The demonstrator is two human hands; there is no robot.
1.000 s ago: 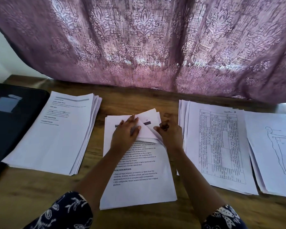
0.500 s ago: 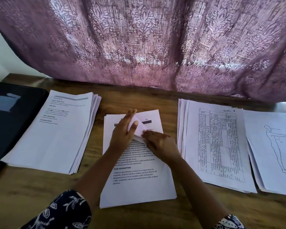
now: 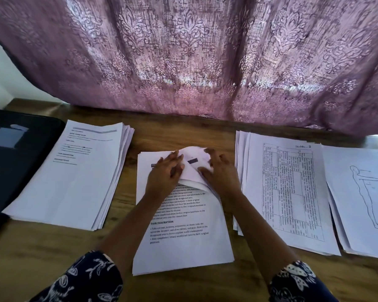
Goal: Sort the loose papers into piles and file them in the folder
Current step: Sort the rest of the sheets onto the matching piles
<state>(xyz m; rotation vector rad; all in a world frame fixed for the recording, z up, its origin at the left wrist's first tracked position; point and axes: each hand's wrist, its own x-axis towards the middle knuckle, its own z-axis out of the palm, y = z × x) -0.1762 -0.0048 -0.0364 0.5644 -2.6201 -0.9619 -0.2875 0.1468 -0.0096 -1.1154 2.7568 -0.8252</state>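
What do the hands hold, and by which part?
The top sheet of the middle pile, at its folded upper end: right hand grips it, left hand presses it flat.

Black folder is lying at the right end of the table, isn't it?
Not quite. The head view shows the black folder lying at the left end of the table, just beside the leftmost paper pile.
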